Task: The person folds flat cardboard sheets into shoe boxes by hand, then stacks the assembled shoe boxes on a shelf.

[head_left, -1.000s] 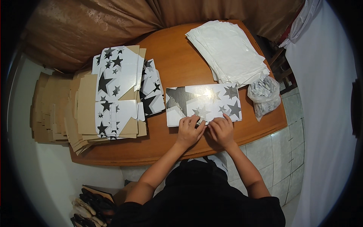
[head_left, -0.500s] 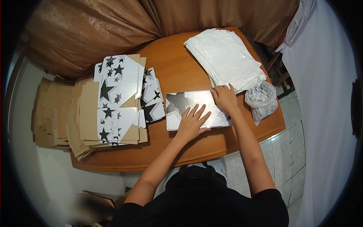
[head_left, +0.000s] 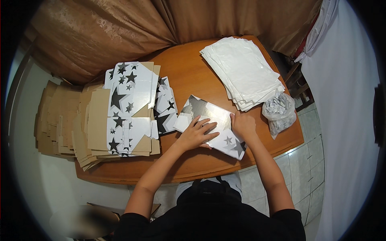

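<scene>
A white cardboard box (head_left: 216, 113) with silver and black stars lies askew on the table in front of me, its right end nearer to me than its left. My left hand (head_left: 194, 134) rests on top of it with the fingers spread. At the box's far right edge is my right hand (head_left: 243, 125), its fingers curled over the side and their tips mostly hidden. The box looks closed. Left of it lies a pile of flat star-printed cardboard pieces (head_left: 130, 90), white on one face and brown on the other.
A stack of white sheets or bags (head_left: 241, 70) lies at the far right of the wooden table (head_left: 185, 66). A clear plastic bag of crumpled grey bits (head_left: 278, 112) sits near the right edge. More brown cardboard (head_left: 56, 120) leans at the far left, and brown curtains (head_left: 241, 18) hang behind.
The box has turned clockwise, its right end swinging toward me. Both hands have shifted with it, and my right hand has curled at its edge.
</scene>
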A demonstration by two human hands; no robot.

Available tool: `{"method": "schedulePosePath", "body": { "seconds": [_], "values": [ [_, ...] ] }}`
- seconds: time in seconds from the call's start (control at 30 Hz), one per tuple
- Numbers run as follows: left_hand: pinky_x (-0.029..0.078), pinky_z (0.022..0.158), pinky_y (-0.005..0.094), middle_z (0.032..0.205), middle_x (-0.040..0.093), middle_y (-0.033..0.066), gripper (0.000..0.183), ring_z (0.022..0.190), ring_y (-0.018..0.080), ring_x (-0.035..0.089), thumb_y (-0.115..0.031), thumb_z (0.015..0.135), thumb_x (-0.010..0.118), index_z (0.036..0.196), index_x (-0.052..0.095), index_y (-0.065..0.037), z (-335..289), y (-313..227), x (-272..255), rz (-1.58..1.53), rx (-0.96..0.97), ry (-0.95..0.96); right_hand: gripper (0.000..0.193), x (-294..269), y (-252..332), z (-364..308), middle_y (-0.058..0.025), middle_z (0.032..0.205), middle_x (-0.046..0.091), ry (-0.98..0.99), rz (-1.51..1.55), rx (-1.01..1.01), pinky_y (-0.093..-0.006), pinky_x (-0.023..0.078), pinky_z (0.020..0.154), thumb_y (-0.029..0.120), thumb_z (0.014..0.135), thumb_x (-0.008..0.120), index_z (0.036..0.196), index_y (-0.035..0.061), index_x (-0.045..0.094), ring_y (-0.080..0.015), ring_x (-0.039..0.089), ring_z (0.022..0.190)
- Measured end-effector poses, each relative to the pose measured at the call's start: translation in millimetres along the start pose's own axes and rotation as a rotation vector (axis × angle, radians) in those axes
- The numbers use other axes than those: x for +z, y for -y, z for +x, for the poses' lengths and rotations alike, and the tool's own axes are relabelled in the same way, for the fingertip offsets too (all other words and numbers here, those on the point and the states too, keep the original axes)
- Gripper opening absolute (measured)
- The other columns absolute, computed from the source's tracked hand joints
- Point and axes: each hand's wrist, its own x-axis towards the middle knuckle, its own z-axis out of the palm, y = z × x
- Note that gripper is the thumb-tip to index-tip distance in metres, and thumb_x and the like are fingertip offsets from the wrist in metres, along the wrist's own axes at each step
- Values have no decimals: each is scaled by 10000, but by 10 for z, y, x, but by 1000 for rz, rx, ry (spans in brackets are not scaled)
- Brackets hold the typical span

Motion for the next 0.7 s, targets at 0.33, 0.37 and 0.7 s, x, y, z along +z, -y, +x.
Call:
{"method": "schedulePosePath", "body": {
  "seconds": [0.33,0.37,0.7],
  "values": [
    [230,1050,500,1256,464,58,621,1180,267,397,-388,668,707,1229,505,-217,-38,130,-55,165,-278,-186,370,-48,106,-670,-199,639,618,-15,42,371,-469,482,525,336,923,420,781,29,569,-375,615,572],
    [228,1047,502,1225,475,72,614,1165,276,406,-338,684,715,1237,495,-184,-25,126,-63,214,-353,-232,367,-36,112,-671,-214,664,623,-6,101,395,-490,482,552,335,925,414,825,20,572,-402,612,602],
    [248,1052,460,1275,442,196,722,1205,360,393,-243,726,695,1308,351,14,-847,-579,443,-224,-535,175,552,586,-15,-1142,-212,1452,229,70,1389,205,-307,184,1080,215,970,363,1425,-15,151,-266,230,1344]
  ]
}}
